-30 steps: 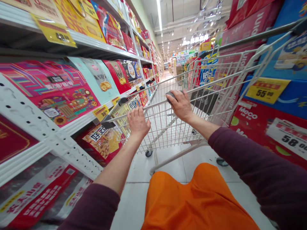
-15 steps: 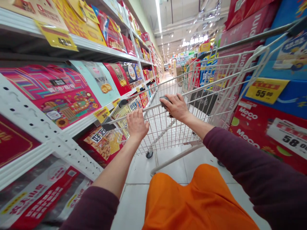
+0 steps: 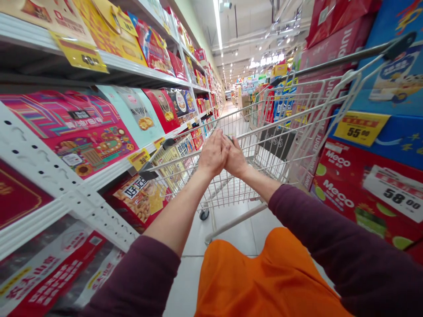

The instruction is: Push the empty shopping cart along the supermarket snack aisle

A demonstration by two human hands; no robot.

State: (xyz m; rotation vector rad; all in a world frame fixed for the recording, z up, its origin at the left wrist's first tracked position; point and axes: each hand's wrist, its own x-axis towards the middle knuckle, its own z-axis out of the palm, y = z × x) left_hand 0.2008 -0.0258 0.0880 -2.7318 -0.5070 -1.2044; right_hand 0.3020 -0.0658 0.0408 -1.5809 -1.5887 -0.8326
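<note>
In supermarket aisle, white metal shelf of gift boxes on my left: left hand, right hand side by side mid shopping cart handle, fingers closed over it. Even push best, wire basket clear of shelf.

I have the shopping cart directly ahead, my left hand and right hand touching each other at the middle of its handle. Left of the cart, metal shelving holds rows of snack boxes. Right of it stand stacked Meco cartons with a price sign on them. The tile floor lies beneath the cart.
</note>
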